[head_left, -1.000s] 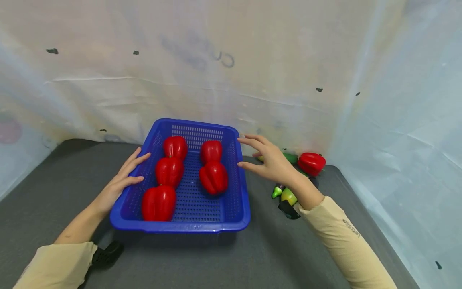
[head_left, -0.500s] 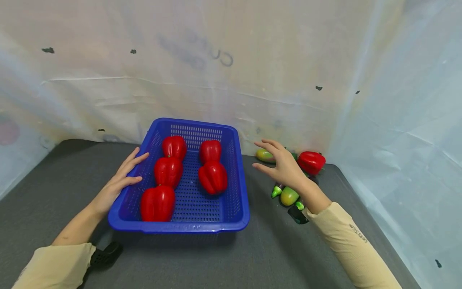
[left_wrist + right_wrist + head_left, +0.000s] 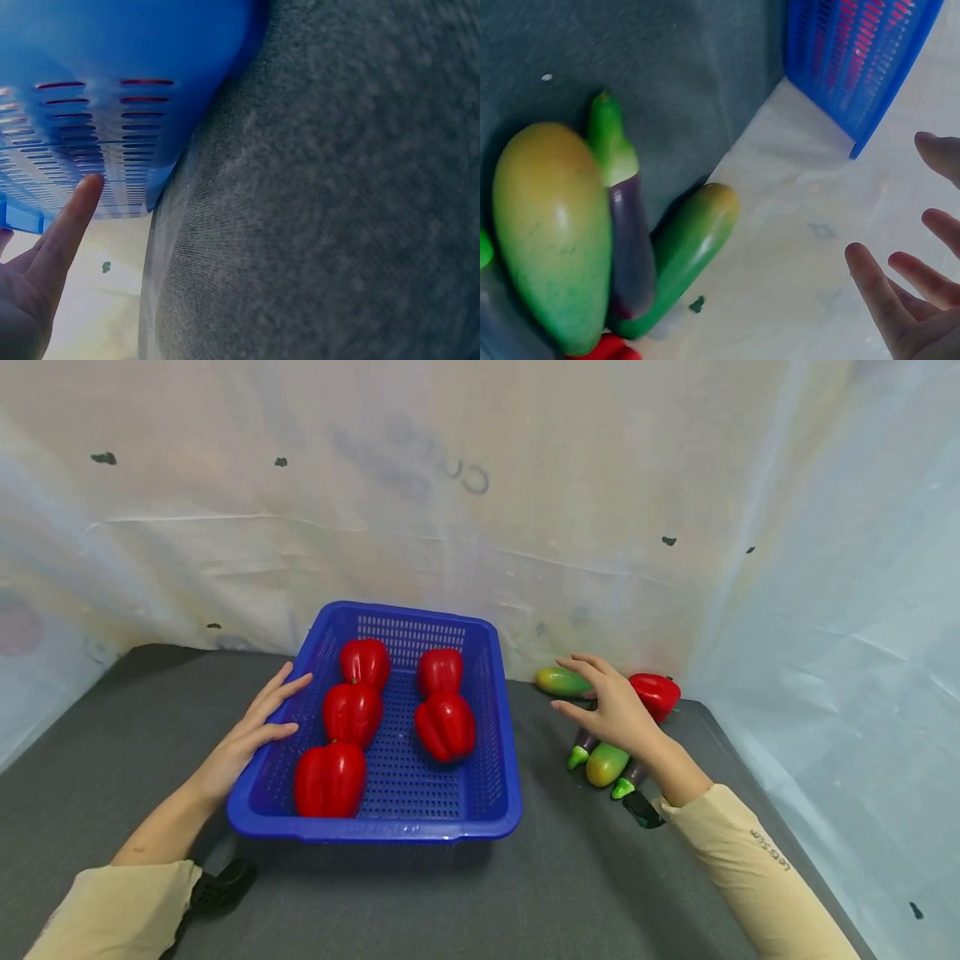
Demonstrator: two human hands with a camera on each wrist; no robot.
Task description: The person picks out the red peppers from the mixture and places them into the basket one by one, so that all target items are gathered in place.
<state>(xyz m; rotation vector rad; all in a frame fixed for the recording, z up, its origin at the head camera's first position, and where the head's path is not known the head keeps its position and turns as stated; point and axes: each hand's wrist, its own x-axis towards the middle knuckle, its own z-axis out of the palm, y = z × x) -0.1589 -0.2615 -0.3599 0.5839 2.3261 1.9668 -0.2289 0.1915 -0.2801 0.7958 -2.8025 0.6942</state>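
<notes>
A blue plastic basket (image 3: 420,831) with slotted walls holds several red bell peppers (image 3: 352,714). My left hand (image 3: 243,739) rests with extended fingers against the basket's left side; in the left wrist view a finger (image 3: 71,221) lies near the slotted outer wall. To the right of the basket, my right hand (image 3: 618,714) hovers with spread fingers, holding nothing. Below and around it lie a green-yellow mango (image 3: 606,766), eggplants (image 3: 628,778) with green caps, and another red bell pepper (image 3: 657,693), partly hidden by the hand.
A long green piece with a yellowish tip (image 3: 697,247) lies at the back by the wall sheet. Whitish plastic sheeting (image 3: 480,527) rises behind and at both sides of the dark grey table (image 3: 420,902). Dark wrist devices (image 3: 225,887) show below the sleeves.
My right hand has moved right, from beside the basket's right rim to over the loose produce, uncovering the long green piece. My left hand and the basket stay put.
</notes>
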